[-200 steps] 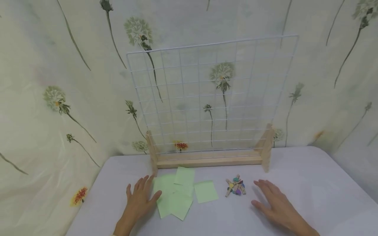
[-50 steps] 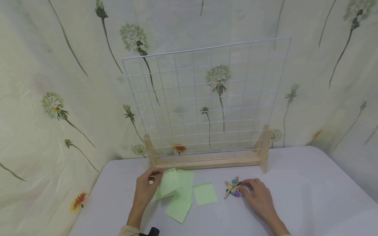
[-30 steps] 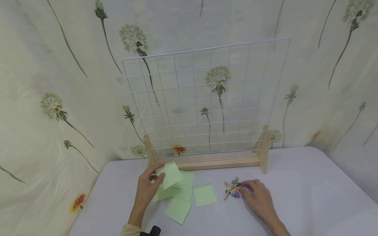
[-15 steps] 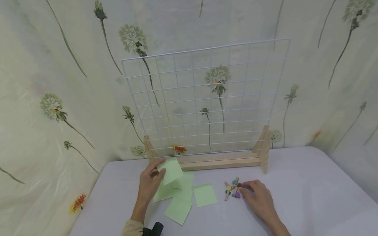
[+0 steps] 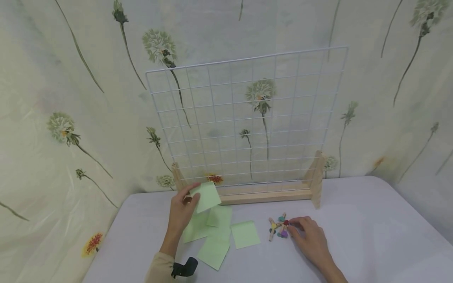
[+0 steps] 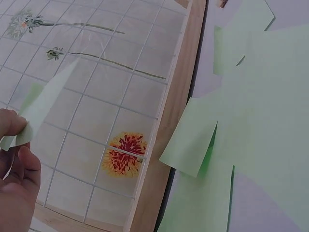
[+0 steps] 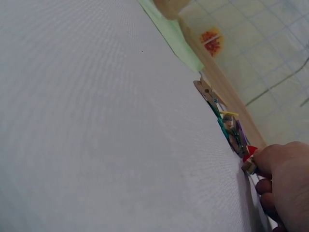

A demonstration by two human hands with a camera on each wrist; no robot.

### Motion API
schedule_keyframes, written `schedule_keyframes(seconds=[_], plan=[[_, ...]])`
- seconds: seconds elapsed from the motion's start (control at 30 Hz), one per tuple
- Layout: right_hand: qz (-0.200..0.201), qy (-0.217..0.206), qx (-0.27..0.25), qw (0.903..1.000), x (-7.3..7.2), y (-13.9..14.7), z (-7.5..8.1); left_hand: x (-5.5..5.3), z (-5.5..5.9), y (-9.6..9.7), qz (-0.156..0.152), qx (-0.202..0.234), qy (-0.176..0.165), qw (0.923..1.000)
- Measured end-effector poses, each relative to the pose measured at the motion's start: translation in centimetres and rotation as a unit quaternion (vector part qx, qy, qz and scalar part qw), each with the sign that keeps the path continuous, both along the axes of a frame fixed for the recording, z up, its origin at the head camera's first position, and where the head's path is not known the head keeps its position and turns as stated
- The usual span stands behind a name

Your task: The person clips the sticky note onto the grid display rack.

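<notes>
My left hand [image 5: 180, 212] pinches a square light-green sticky note [image 5: 208, 197] between thumb and fingers, raised in front of the wooden base's left part. In the left wrist view this note [image 6: 48, 101] is seen nearly edge-on, with the wire grid behind it. More green notes [image 5: 214, 251] lie overlapping below, and a single note [image 5: 245, 234] lies to their right. My right hand [image 5: 311, 237] pinches a small wooden clothespin with a red decoration [image 7: 250, 152] at the edge of a little pile of clothespins [image 5: 271, 234] with coloured decorations.
A white wire grid stands upright in a wooden base [image 5: 262, 196] at the back of the white-covered table [image 5: 371, 228]. Behind it hangs a flower-printed cloth [image 5: 106, 145]. A black device [image 5: 185, 268] is worn at my left wrist.
My left hand has taken one note from the overlapping notes and lifted it up towards the grid. The right hand has moved left to the clothespins and now stays there, pinching one.
</notes>
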State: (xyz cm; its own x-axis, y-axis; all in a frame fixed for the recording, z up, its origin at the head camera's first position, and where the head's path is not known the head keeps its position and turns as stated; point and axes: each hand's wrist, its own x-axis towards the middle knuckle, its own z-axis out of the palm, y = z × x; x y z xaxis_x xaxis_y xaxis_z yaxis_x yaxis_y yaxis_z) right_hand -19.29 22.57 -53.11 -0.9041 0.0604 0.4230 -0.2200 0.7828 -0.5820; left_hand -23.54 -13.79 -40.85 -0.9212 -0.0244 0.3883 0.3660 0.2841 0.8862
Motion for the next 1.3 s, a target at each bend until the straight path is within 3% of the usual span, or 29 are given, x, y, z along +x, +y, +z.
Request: schedule_keyframes(seconds=[0.2,0.5,0.73,0.97,1.1,1.3], plan=[[0.004,-0.005,-0.001,1.0,-0.1,0.1,0.0,-0.1,0.0,0.0,-0.001,0.01,-0.008,0.9999],[0.009,-0.049,-0.042,0.9979,0.1,0.2,0.2,-0.6,0.6,0.2,-0.004,0.008,0.018,0.9998],[0.02,-0.068,-0.088,0.9936,0.2,0.2,0.5,-2.4,-1.8,-0.1,-0.015,0.047,0.033,0.9982],[0.048,-0.062,-0.139,0.9872,-0.1,0.3,0.5,-1.2,-0.2,1.0,-0.038,0.093,0.026,0.9946],[0.039,-0.076,-0.138,0.9867,0.0,0.2,0.4,-1.2,-0.5,1.3,-0.041,0.087,0.036,0.9947],[0.009,-0.057,-0.14,0.9884,-0.3,0.6,0.2,-1.3,-0.2,1.3,-0.035,0.084,0.034,0.9953]])
